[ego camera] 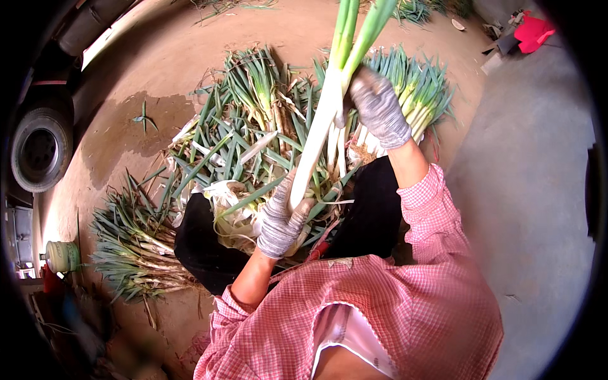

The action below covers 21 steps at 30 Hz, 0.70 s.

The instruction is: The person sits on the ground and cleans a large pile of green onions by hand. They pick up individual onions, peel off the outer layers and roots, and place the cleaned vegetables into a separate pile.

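A large green onion stalk (pixel 317 137) with a long white shank slants up in front of me, its green leaves running past the top of the view. My left hand (pixel 281 218), in a grey knitted glove, is closed around the lower end of the shank. Higher up, my right hand (pixel 378 105), gloved the same way, grips the stalk near where white turns to green; its fingertips are partly hidden. Beneath the stalk lies a heap of stripped leaves and peeled skins (pixel 237 161). Pale peelings (pixel 232 213) rest between my knees.
Green onions (pixel 418 95) with white shanks lie beyond my right hand. Untrimmed bundles stand at the back (pixel 259 85) and lie at left (pixel 142 247). A vehicle wheel (pixel 42 149) and a plastic jug (pixel 61 256) are far left. Red cloth (pixel 533 33) lies top right.
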Each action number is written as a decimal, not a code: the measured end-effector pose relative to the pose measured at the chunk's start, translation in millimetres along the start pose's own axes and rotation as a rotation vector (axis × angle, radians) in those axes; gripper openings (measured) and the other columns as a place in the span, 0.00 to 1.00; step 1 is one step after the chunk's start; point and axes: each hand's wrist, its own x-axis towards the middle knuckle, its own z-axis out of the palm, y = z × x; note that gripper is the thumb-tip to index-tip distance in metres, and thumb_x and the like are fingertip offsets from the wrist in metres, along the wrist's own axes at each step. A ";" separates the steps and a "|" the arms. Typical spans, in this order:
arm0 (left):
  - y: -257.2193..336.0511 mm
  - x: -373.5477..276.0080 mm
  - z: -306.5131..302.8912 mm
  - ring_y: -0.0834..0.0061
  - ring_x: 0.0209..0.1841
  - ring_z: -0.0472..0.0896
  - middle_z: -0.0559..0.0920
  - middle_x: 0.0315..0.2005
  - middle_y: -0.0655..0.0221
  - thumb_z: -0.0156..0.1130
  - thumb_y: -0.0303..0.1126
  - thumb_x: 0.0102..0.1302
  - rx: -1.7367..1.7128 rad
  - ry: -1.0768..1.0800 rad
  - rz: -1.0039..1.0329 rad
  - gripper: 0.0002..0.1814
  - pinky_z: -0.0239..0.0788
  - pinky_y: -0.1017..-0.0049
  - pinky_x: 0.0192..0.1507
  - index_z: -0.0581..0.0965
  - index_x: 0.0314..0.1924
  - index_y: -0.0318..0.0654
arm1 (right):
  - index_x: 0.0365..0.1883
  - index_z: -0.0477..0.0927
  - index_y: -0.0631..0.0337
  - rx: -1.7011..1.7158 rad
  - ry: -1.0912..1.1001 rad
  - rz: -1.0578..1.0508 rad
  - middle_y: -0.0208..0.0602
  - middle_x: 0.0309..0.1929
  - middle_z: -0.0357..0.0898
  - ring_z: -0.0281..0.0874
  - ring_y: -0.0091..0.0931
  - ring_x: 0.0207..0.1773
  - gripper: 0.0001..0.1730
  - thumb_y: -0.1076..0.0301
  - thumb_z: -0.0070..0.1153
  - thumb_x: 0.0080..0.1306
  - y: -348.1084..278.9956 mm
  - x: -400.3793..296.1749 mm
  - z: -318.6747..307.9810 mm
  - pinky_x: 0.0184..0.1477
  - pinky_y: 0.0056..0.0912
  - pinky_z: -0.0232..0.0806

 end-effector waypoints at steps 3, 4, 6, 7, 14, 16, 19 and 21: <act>-11.9 0.5 -0.5 0.75 0.42 0.79 0.81 0.42 0.61 0.66 0.31 0.61 -0.053 0.053 0.019 0.30 0.70 0.76 0.46 0.68 0.62 0.35 | 0.42 0.72 0.62 0.505 0.262 -0.073 0.28 0.20 0.70 0.66 0.22 0.17 0.17 0.55 0.46 0.71 5.7 28.1 -15.0 0.31 0.35 0.74; -12.4 1.3 -0.1 0.75 0.40 0.79 0.82 0.41 0.61 0.67 0.31 0.60 -0.064 0.075 0.023 0.29 0.71 0.76 0.45 0.69 0.61 0.35 | 0.43 0.73 0.62 0.414 0.260 -0.059 0.29 0.21 0.72 0.69 0.22 0.18 0.17 0.55 0.48 0.70 5.7 23.7 -19.7 0.32 0.34 0.74; -11.9 4.3 2.3 0.74 0.39 0.80 0.82 0.40 0.60 0.67 0.31 0.60 0.073 0.169 0.115 0.28 0.71 0.76 0.44 0.70 0.60 0.35 | 0.44 0.74 0.62 0.098 0.130 -0.027 0.31 0.25 0.76 0.74 0.23 0.23 0.18 0.56 0.53 0.67 -9.4 7.2 -1.9 0.34 0.32 0.75; -12.8 4.2 2.8 0.73 0.39 0.81 0.83 0.39 0.60 0.67 0.31 0.60 0.145 0.218 0.157 0.28 0.72 0.76 0.44 0.70 0.60 0.35 | 0.46 0.75 0.62 -0.129 0.005 -0.010 0.32 0.28 0.78 0.77 0.24 0.26 0.18 0.57 0.55 0.65 -20.3 -3.4 24.3 0.35 0.30 0.74; -25.1 10.2 -1.8 0.68 0.36 0.82 0.82 0.39 0.56 0.66 0.27 0.60 0.428 0.361 0.338 0.27 0.74 0.73 0.40 0.71 0.59 0.35 | 0.39 0.76 0.65 -0.682 0.227 0.022 0.38 0.22 0.77 0.76 0.23 0.23 0.13 0.63 0.49 0.70 20.5 -12.9 59.3 0.27 0.27 0.68; -31.3 11.5 -3.2 0.69 0.35 0.83 0.83 0.37 0.56 0.66 0.27 0.60 0.343 0.375 0.320 0.26 0.74 0.73 0.37 0.72 0.58 0.35 | 0.40 0.77 0.64 -0.632 0.308 -0.093 0.38 0.24 0.79 0.77 0.26 0.23 0.14 0.61 0.49 0.70 27.1 -4.7 56.2 0.27 0.29 0.69; -42.2 9.1 -4.0 0.75 0.32 0.81 0.83 0.34 0.60 0.66 0.28 0.60 0.159 0.345 0.206 0.25 0.73 0.75 0.35 0.72 0.57 0.35 | 0.44 0.77 0.60 -0.368 0.518 -0.244 0.36 0.30 0.82 0.78 0.27 0.23 0.18 0.54 0.47 0.71 30.8 13.0 24.0 0.28 0.29 0.74; -41.5 1.9 -6.5 0.80 0.29 0.78 0.82 0.31 0.64 0.67 0.30 0.60 0.064 0.332 0.090 0.23 0.72 0.77 0.33 0.73 0.55 0.35 | 0.37 0.77 0.58 0.136 0.599 -0.369 0.36 0.29 0.81 0.79 0.24 0.23 0.19 0.50 0.55 0.66 27.6 38.3 -23.8 0.24 0.24 0.73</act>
